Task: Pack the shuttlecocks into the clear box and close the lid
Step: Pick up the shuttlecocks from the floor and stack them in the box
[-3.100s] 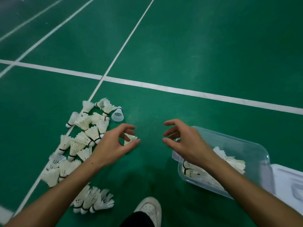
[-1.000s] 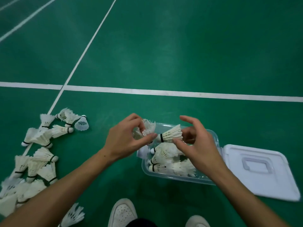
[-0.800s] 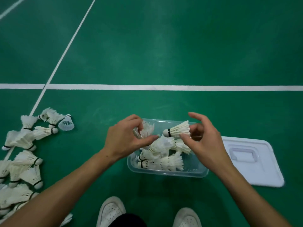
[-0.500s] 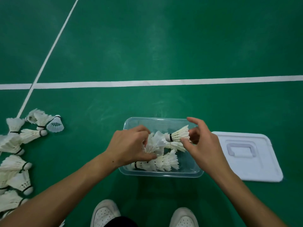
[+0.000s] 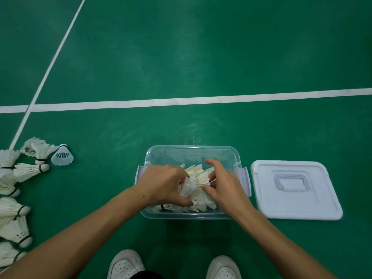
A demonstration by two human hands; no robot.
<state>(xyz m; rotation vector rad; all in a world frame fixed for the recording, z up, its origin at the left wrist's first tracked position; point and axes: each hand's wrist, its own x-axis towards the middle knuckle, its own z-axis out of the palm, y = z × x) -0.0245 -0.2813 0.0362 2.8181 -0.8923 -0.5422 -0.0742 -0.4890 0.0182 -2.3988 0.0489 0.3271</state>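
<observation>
Low in the middle of the frame, the clear box (image 5: 192,153) sits open on the green court floor (image 5: 201,57), with both hands down inside it. The left hand (image 5: 164,185) has its fingers curled around a white shuttlecock (image 5: 188,186). The right hand (image 5: 223,185) curls over the feathered shuttlecocks in the box (image 5: 199,174); whether it pinches 1 I cannot tell. The white lid (image 5: 296,190) lies flat just right of the box. More loose shuttlecocks (image 5: 26,172) lie along the left edge. 2 white shoes (image 5: 125,264) show at the bottom.
</observation>
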